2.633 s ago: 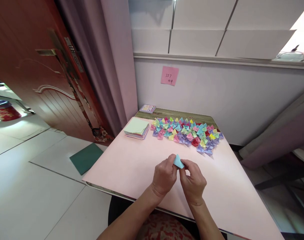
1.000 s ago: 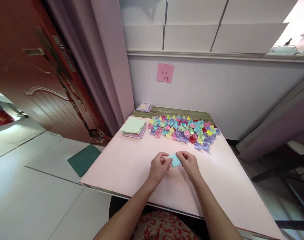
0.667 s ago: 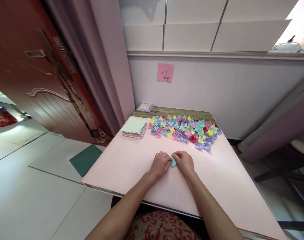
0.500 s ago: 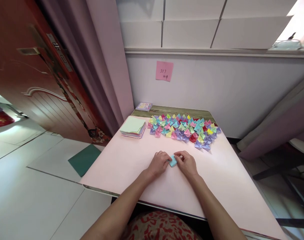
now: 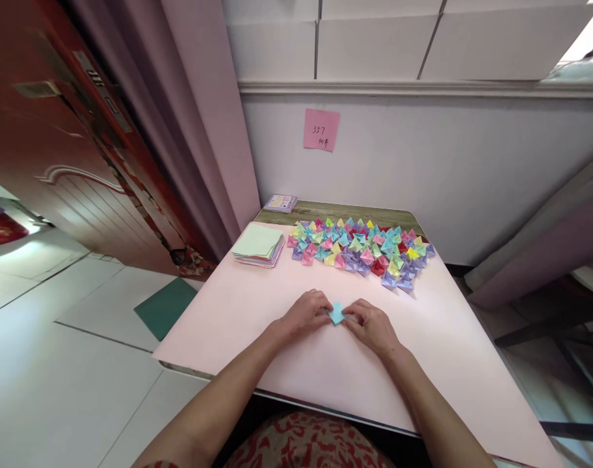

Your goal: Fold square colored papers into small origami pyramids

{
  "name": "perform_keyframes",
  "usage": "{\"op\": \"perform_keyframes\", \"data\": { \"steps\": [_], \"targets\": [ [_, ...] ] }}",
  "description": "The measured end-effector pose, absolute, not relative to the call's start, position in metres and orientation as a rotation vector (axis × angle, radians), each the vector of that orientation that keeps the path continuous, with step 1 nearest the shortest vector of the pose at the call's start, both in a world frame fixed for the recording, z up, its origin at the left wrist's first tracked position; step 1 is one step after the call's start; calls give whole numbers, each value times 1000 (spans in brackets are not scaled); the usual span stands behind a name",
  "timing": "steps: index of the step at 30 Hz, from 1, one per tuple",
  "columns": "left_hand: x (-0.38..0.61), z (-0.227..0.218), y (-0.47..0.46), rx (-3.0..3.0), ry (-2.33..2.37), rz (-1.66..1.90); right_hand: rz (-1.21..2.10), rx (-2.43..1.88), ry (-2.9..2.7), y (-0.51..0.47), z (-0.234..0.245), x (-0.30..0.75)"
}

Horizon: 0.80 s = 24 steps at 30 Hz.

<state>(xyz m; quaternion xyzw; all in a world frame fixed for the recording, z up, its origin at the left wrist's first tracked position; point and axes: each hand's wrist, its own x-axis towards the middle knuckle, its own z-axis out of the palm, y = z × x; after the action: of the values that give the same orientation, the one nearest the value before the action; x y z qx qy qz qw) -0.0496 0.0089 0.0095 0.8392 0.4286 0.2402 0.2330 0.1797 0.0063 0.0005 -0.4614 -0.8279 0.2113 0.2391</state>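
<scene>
A small folded light-blue paper [image 5: 336, 314] lies near the middle of the pink-covered table [image 5: 257, 318], one corner toward me. My left hand [image 5: 310, 311] pinches its left corner between thumb and fingers. On the opposite side, my right hand [image 5: 370, 321] grips the right corner the same way. Beyond both hands spreads a dense group of small folded paper pieces [image 5: 357, 250] in blue, pink, yellow, green, red and purple. The fingertips cover the paper's side corners.
To the back left sits a stack of square coloured paper [image 5: 258, 244], pale green on top. Behind it rests a pile of printed packs [image 5: 281, 203]. A pink note [image 5: 321, 130] is stuck on the wall. A dark green sheet [image 5: 166, 308] lies beyond the table's left edge.
My hands have moved slightly apart, each now at a side corner of the blue paper, which appears wider between them. The view has shifted a little.
</scene>
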Motion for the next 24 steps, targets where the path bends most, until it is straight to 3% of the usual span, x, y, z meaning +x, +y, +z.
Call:
{"op": "perform_keyframes", "data": {
  "steps": [6,15,24],
  "targets": [
    [-50,8,14,2336,1129,660,622,-1276,-2212,5,0,178],
    [-41,9,10,2165,1316,758,550,-1684,-2013,-1,6,157],
    [-21,28,14,1955,1727,459,552,-1858,-1911,1,9,148]
  ]
}}
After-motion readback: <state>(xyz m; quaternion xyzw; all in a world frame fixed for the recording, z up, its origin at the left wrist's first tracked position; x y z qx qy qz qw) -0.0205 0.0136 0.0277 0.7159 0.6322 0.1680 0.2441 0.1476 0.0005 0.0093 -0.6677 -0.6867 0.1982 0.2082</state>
